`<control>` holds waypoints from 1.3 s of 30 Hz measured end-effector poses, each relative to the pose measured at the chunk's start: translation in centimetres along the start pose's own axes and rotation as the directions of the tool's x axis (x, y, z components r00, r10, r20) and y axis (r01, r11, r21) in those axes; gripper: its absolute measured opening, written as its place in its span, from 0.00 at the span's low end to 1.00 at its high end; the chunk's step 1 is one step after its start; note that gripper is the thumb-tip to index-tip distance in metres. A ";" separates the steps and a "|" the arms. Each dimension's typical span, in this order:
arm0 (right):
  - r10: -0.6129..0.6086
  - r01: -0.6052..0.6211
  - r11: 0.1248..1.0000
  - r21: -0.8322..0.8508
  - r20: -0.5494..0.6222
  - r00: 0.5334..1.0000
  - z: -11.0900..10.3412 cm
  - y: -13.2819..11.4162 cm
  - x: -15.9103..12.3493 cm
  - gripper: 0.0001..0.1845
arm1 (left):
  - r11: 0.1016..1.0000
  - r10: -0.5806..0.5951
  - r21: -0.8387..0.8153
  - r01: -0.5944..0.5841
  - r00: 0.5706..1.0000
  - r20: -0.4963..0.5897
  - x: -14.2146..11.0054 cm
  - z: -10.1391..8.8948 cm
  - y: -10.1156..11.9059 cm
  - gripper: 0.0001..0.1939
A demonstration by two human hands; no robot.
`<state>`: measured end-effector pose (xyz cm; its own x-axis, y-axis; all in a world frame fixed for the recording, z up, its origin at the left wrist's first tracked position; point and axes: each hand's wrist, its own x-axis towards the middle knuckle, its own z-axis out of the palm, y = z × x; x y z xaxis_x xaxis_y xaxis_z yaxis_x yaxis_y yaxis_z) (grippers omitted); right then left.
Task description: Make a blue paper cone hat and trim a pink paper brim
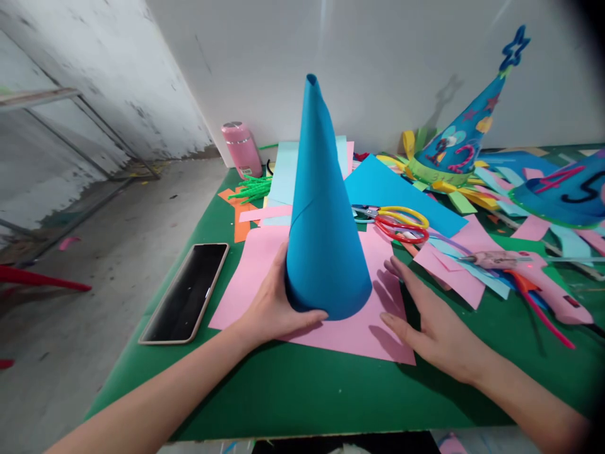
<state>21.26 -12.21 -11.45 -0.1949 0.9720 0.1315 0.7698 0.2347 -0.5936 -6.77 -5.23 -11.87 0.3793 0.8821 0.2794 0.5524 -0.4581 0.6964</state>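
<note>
A plain blue paper cone (326, 233) stands upright with its tip up, over a pink paper sheet (255, 265). My left hand (278, 299) grips its lower left edge, the thumb across the front of the rim and the other fingers partly hidden behind. To the right of the cone, apart from it, my right hand (425, 315) is held with fingers and thumb spread and nothing between them. Its shadow falls on the pink sheet. Scissors (401, 221) with yellow and red handles lie just behind the cone on the right.
A phone (189, 293) lies at left, near a pink bottle (242, 150) and green pipe cleaners (253, 188). At right are a pink glue gun (534, 271), a decorated blue party hat (466, 135), another blue hat (567, 192) and scattered paper strips. Blue paper (392, 195) lies behind the scissors.
</note>
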 end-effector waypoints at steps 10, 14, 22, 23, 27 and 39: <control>-0.186 0.174 0.916 -0.361 0.002 0.983 1.5 -0.2 -0.9 0.44 | 0.990 0.142 -0.025 -0.141 0.989 0.038 1.1 -0.6 -1.2 0.61; -0.203 0.178 0.883 -0.434 -0.013 0.979 1.8 -1.2 -2.7 0.46 | 0.990 0.142 -0.036 -0.139 0.984 0.103 0.3 -0.8 -0.7 0.62; -0.326 0.265 0.811 -0.522 -0.027 0.945 1.0 -3.1 -5.9 0.41 | 0.993 0.106 -0.076 -0.088 0.953 0.285 0.0 -1.5 0.6 0.63; -0.319 0.261 0.818 -0.512 -0.025 0.948 1.0 -3.0 -5.9 0.39 | 0.992 0.109 -0.085 -0.088 0.951 0.290 0.1 -1.6 0.6 0.63; -0.273 0.252 0.830 -0.498 0.032 0.962 1.2 -2.2 -5.7 0.35 | 0.992 0.104 -0.093 -0.080 0.950 0.295 0.8 -2.0 0.3 0.62; -0.250 0.254 0.837 -0.485 0.075 0.965 2.0 -2.7 -3.3 0.34 | 0.988 0.141 -0.110 -0.111 0.938 0.316 3.4 -3.0 -1.8 0.57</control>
<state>18.60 -16.12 -11.87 -0.4261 0.8786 0.2159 0.8894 0.4505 -0.0781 -8.72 -1.08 -10.18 0.6680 0.7285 0.1516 0.4215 -0.5384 0.7297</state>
